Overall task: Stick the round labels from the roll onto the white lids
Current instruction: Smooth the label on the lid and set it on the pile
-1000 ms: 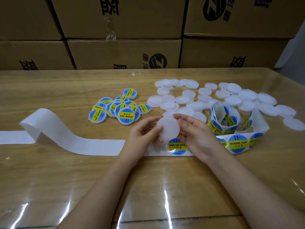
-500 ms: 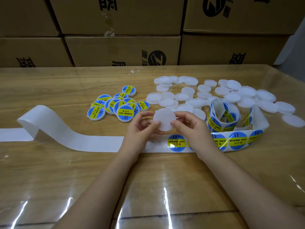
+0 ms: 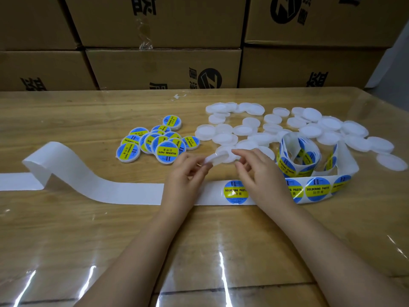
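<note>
In the head view, both hands work just above the table [image 3: 66, 229], a little beyond the label strip [image 3: 316, 189]. The left hand [image 3: 188, 171] pinches the left edge of the held lid [image 3: 218, 157] between thumb and curled fingers. The right hand [image 3: 261, 173] has its fingers curled narrow, and its fingertips meet the right edge of the same lid. It looks like a light pinch, though we cannot see the thumb contact clearly.

The step in hand, as we judge it, is preparing this blank lid to receive the next label [image 3: 235, 191], which lies on the strip between the two wrists. To do it well, we would turn the flat top face up and hold the lid only by its rim. We would then peel the label without touching much of the glue, centre it, and press from the middle outward.

The held lid is tilted, almost edge-on to us, with its left edge lower. Being round, it has no real long axis. Which face looks up we cannot tell for sure. The strip runs left to right, and its printing reads upright for the person.

The empty backing [image 3: 88, 182] trails to the left. The labelled lids [image 3: 155, 142] are piled far left of the hands, and the white lids [image 3: 309, 129] are spread far right.
</note>
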